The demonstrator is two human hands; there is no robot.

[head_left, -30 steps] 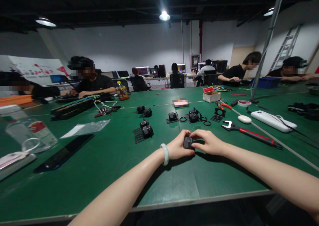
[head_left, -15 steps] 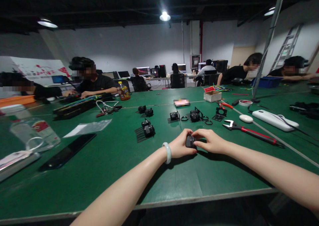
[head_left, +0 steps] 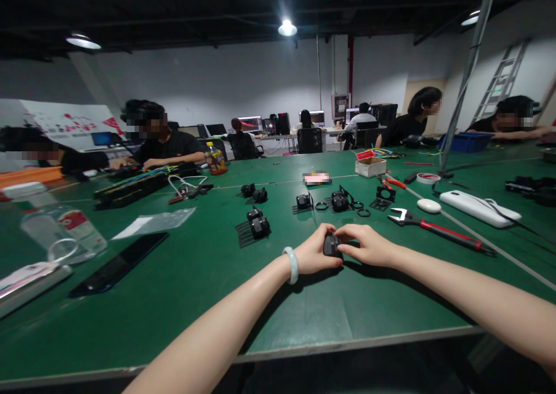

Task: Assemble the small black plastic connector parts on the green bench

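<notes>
Between both hands is a small black plastic part, its details partly covered by fingers. My left hand, with a pale bangle at the wrist, grips it from the left. From the right, my right hand pinches the same part with thumb and fingertips. Just beyond the hands lie black assemblies with slotted brackets, several black rings and a loose black bracket. To the left sits another black assembly. An adjustable wrench with a red and black handle lies right of my right hand.
On the green table stand a clear bottle, a black phone and a small box. A white power bank with a cable lies at right. A metal pole rises there. Co-workers sit around the far edges.
My hands and the black part stay almost in place. A co-worker at the back right has lifted and turned their head.
</notes>
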